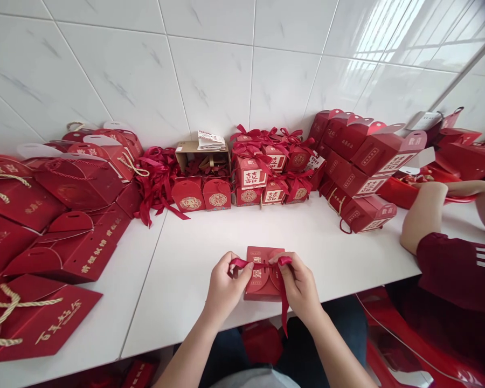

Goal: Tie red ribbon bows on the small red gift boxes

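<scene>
Done: bow-topped boxes (275, 160) are piled up | Now: ribbon (284, 304) is pinched by left hand (227, 285) and right hand (301, 285) over red box (262, 291) | To do: tying seems unfinished

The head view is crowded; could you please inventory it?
Table: one, white, centre
Tiled wall: one, white, behind
Small box: one, red, near table edge
Held ribbon: one, red, across small box
Carton: one, brown, by wall
Papers: several, white, atop carton
Emblem boxes: two, red, before carton
Loose ribbons: many, red, carton's left
Bow-tied boxes: several, red, carton's right
Stacked boxes: several, red, farther right
Handled boxes: many, red, far left
Tray: one, red, far right
Co-worker: one, red sleeve, right
Legs: two, dark, below table
Left hand, right hand: two, bare, on ribbon
</scene>
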`<state>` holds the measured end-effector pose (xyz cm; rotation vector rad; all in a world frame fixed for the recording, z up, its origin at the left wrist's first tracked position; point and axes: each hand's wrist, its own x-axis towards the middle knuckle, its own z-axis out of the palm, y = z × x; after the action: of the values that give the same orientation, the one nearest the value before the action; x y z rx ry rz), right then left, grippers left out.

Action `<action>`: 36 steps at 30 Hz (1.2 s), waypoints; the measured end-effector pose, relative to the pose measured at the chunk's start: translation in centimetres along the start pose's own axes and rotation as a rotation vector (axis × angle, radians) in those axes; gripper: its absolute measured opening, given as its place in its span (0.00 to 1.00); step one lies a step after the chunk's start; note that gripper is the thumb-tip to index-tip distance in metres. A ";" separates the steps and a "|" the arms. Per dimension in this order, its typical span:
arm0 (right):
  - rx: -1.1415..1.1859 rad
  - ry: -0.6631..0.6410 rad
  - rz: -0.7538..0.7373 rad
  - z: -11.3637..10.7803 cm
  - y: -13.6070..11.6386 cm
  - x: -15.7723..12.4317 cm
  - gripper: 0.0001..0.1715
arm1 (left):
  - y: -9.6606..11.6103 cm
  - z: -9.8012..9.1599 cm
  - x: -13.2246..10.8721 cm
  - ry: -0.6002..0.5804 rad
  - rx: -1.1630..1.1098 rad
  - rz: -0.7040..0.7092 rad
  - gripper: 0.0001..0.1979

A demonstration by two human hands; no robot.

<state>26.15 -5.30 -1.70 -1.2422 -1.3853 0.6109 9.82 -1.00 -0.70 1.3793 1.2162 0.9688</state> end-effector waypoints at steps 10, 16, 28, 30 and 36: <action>-0.104 -0.061 0.057 0.0 -0.3 0.0 0.13 | -0.7 2.1 -0.2 -0.038 -0.104 -0.041 0.13; -0.138 -0.033 -0.047 0.3 -0.3 0.1 0.11 | -0.9 1.9 -0.2 -0.051 -0.097 -0.042 0.13; -0.159 -0.068 0.024 -0.3 0.2 -0.3 0.11 | -0.6 1.5 -0.5 -0.022 -0.381 -0.241 0.18; -0.130 -0.073 0.035 -0.4 0.2 -0.4 0.11 | -0.7 1.4 -0.4 -0.019 -0.425 -0.272 0.18; 0.033 -0.092 0.077 -0.9 0.4 -0.7 0.11 | -1.0 1.4 -0.2 0.029 -0.393 -0.270 0.19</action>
<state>26.95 -6.04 -2.12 -1.2589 -1.4027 0.7499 11.00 -1.47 -1.87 0.8720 1.1263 0.9745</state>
